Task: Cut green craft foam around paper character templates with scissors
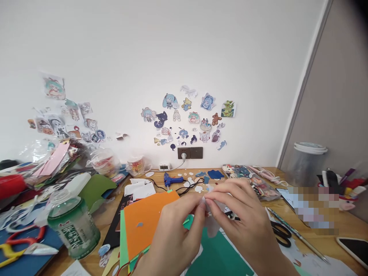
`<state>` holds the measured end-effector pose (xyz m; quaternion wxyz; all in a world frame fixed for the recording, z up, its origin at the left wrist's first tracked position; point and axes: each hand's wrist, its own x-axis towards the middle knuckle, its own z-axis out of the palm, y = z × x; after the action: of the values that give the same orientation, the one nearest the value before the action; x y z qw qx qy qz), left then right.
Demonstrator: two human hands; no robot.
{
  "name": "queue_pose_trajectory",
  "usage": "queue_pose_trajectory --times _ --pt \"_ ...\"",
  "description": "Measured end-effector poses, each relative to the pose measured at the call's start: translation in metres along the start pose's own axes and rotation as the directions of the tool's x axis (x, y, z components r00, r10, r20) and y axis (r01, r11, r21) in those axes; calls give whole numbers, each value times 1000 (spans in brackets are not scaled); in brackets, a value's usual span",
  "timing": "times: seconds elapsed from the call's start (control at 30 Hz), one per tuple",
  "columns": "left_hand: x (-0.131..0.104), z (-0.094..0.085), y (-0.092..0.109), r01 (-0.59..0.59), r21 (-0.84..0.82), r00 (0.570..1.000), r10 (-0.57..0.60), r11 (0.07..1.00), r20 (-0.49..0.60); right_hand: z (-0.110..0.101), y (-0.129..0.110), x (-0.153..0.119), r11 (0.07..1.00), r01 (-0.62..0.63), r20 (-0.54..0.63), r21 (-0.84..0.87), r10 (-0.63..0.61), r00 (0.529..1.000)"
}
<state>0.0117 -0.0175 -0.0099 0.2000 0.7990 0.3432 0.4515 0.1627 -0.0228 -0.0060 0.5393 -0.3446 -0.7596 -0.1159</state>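
Note:
My left hand (pixel 176 234) and my right hand (pixel 243 209) meet above the middle of the table. The fingertips of both pinch a small whitish, translucent piece (pixel 213 227), thin like film or paper; part of it hangs below the fingers, and its kind cannot be made out. Under my hands lies a teal sheet (pixel 221 255). To the left of my left hand is an orange sheet (pixel 151 216) on top of green ones, with a small grey-blue scrap (pixel 139 224) on it. Black-handled scissors (pixel 281 233) rest right of my right hand, partly hidden by it.
Behind my hands lies a blue glue gun (pixel 174 179) among paper scraps. A green-tinted jar (pixel 75 226) and red-and-yellow scissors (pixel 28 245) are at left. A pen (pixel 301 237), a phone (pixel 355 247) and a clear bucket (pixel 307 165) are at right. Paper cutouts cover the wall (pixel 184 46).

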Motion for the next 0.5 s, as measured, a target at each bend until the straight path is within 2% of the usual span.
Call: queue_pose_trajectory --times 0.13,0.27,0.5 --pt "-2 -1 -1 -59 106 998 55 993 36 -2 -2 0 1000 2 32 9 -3 999" --pt "-2 -1 -2 -82 177 996 73 981 56 0 -4 -1 994 72 35 -85 -69 997" --pt "-1 -1 -4 -105 136 993 96 985 70 2 0 -4 988 98 61 -118 -91 994"
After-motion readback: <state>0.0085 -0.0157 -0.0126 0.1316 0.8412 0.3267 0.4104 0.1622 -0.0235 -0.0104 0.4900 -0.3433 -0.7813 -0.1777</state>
